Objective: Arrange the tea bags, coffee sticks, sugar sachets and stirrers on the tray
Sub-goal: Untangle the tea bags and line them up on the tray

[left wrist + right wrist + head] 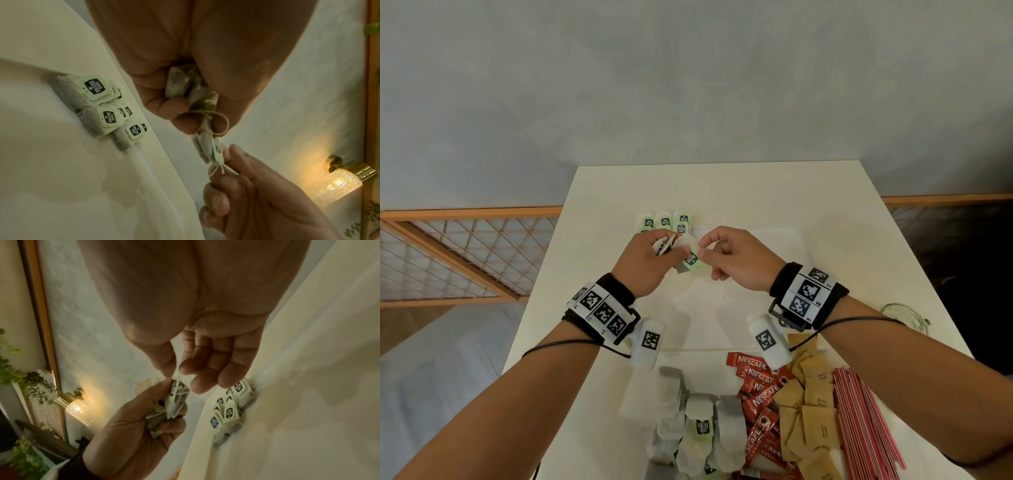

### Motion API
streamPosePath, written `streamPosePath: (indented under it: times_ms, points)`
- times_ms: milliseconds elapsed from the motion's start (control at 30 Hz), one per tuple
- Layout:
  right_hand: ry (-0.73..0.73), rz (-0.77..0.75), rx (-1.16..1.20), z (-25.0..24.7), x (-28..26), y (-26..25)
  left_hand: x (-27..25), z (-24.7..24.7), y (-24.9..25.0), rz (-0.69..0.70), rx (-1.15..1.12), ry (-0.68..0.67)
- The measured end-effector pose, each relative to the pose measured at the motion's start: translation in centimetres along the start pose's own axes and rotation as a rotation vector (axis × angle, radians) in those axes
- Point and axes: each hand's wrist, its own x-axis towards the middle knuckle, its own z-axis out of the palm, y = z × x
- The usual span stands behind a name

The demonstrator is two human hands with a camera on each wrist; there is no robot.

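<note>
- Your left hand is raised above the white tray, its grip clenched round a small bunch of white paper tea bags with pale green tags.
- Your right hand is level with the left and close beside it. Its thumb and forefinger pinch the tag end of one tea bag that sticks out of the left-hand bunch; the other right fingers are loosely curled and hold nothing.
- From the left wrist view, the string of that one bag is looped and knotted between your two hands.
- A short row of tea bags already laid down lies flat at the far left corner of the tray, tags facing up, the bags touching or overlapping one another. Both hands are above and just near of this row, not touching it.
- On the white surface nearest you, a loose heap of further white tea bags lies at the left.
- Red coffee sticks printed "NESCAFE" lie just right of that heap, overlapping each other.
- Brown paper sugar sachets are piled right of the coffee sticks and touch them.
- A bundle of thin red stirrers lies right of the sachets, roughly parallel to one another.
- A clear glass object stands at the right edge of the surface, partly hidden behind your right forearm; I cannot tell what it is.
</note>
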Motion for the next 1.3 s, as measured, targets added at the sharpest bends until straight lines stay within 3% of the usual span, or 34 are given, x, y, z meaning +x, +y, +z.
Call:
streamPosePath:
  times_ms: [200,567,700,1033,1300]
  points:
    - [0.002,-0.018,-0.108,0.7,0.1,1.3,-0.1,-0.1,-0.2,-0.074,-0.076,-0.016]
    - [0.042,0.058,0.120,2.0,0.6,2.0,-0.7,-0.2,-1.5,-0.203,-0.176,0.015]
    - [0.069,0.076,0.104,2.7,1.0,2.1,-0.9,-0.3,-1.5,-0.155,-0.127,-0.030]
    - [-0.100,0.025,-0.114,3.7,2.1,3.3,-0.8,-1.2,-3.4,-0.217,-0.107,-0.038]
    - [0.051,0.087,-0.041,2.4,5.6,3.3,-0.1,-2.3,-4.6,-0.292,-0.197,0.078]
